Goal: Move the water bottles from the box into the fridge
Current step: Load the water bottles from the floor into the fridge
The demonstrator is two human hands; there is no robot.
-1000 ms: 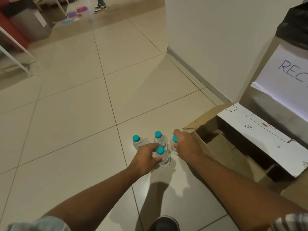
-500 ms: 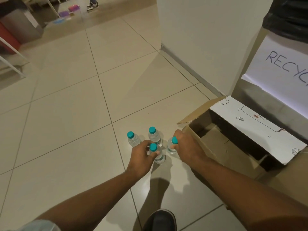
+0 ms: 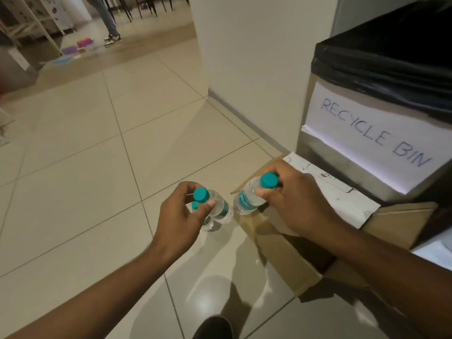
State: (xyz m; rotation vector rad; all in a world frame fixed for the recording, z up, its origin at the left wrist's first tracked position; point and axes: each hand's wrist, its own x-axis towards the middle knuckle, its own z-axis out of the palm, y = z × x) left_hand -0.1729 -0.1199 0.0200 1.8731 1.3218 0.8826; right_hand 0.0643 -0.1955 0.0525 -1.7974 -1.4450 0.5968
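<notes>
My left hand (image 3: 179, 217) grips a small clear water bottle (image 3: 216, 206) with a teal cap near its neck, lifted off the tiled floor. My right hand (image 3: 291, 201) holds a second teal-capped bottle (image 3: 247, 200) by the neck, tilted, just left of the open cardboard box (image 3: 305, 272). A third bottle (image 3: 208, 223) stands on the floor under my left hand, mostly hidden by it. The inside of the box is largely covered by my right arm. No fridge is in view.
A steel bin (image 3: 381, 133) with a black liner and a "RECYCLE BIN" paper sign stands right behind the box. A white wall corner (image 3: 244, 57) rises ahead. My shoe (image 3: 212, 327) is at the bottom. Another person's legs (image 3: 107, 18) stand far back left.
Both hands have lifted a bottle each off the floor, and the view has tilted up and closer. Fewer bottles show on the floor than before.
</notes>
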